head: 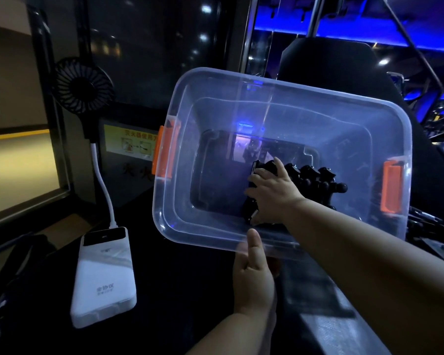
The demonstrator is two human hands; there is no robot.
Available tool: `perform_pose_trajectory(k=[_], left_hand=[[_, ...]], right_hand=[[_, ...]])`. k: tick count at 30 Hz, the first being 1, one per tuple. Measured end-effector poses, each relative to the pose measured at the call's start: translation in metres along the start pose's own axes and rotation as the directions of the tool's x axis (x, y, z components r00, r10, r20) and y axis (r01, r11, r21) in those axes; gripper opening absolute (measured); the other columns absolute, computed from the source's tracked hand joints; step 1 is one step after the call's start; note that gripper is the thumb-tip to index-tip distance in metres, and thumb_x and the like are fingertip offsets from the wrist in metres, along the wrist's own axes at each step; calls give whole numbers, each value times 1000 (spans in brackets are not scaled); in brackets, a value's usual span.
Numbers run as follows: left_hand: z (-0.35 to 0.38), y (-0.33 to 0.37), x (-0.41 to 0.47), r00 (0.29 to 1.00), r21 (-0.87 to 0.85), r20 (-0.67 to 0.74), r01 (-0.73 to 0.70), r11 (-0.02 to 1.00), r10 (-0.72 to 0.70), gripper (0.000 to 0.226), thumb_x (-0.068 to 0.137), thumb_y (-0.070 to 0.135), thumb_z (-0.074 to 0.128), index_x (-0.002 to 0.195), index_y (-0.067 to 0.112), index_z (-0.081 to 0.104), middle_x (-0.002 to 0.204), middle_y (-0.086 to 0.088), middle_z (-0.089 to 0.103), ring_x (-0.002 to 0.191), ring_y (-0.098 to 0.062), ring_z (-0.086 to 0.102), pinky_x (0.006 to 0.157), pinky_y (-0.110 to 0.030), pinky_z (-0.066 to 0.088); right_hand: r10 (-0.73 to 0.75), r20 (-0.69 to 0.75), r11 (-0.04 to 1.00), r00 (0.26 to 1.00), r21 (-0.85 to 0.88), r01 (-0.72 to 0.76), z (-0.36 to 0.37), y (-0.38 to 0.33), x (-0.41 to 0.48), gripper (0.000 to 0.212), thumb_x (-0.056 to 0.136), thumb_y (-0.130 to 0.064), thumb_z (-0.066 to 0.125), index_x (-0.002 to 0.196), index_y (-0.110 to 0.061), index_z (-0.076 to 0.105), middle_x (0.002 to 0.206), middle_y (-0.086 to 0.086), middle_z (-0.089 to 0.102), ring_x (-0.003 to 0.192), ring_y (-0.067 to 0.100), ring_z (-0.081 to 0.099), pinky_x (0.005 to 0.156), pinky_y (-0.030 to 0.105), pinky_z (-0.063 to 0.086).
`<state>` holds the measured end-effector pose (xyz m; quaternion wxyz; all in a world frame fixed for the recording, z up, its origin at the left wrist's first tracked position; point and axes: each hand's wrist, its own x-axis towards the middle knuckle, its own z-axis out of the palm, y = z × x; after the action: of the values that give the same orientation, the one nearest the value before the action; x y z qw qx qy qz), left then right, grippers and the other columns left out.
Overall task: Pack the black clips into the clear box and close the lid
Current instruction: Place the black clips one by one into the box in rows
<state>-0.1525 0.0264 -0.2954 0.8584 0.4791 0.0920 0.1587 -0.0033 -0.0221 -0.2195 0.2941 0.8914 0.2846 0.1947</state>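
Plainly tilted toward the camera, the clear box (318, 116) is held at its near rim by the left hand (253, 275), thumb on top and fingers hidden beneath. The left half of its floor is bare, and orange latches (166, 149) sit on both short walls. A white power bank (104, 278) lies near, to the left. The right hand (272, 193) reaches inside, fingers curled over the black clips (315, 178) heaped at the floor's right; dim light blurs their outlines.

Some black clips (315, 179) covered by right hand (273, 192), left hand (254, 276) fingers hidden beneath clear box (215, 111), power bank (104, 283) print unreadable.
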Motion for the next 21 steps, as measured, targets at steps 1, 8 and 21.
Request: perform_pose_trajectory(k=[1,8,21], left_hand=[[-1,-1,0,1000,11,1,13,1000,-13,92,59,85,41,113,13,63,108,-12,70,106,-29,64,98,-45,48],[-2,-8,2,998,83,-64,-17,996,23,115,38,102,39,102,10,66,97,-14,71,101,-39,63,92,-51,47],[0,-2,4,996,100,-39,-74,992,78,101,56,92,39,108,10,65,100,-8,72,99,-24,67,92,-40,51]], right_hand=[[-2,6,1000,1000,-15,2,-1,-1,1,74,68,-74,58,131,-35,51,140,-3,40,139,20,20,112,60,-11],[21,14,997,1000,-71,-20,-1,-5,7,72,68,-76,56,127,-34,54,130,-5,48,136,22,25,112,61,-5],[11,-26,1000,1000,15,-10,-5,2,-1,79,76,-73,47,142,-30,39,156,-7,23,147,19,-3,113,56,-12]])
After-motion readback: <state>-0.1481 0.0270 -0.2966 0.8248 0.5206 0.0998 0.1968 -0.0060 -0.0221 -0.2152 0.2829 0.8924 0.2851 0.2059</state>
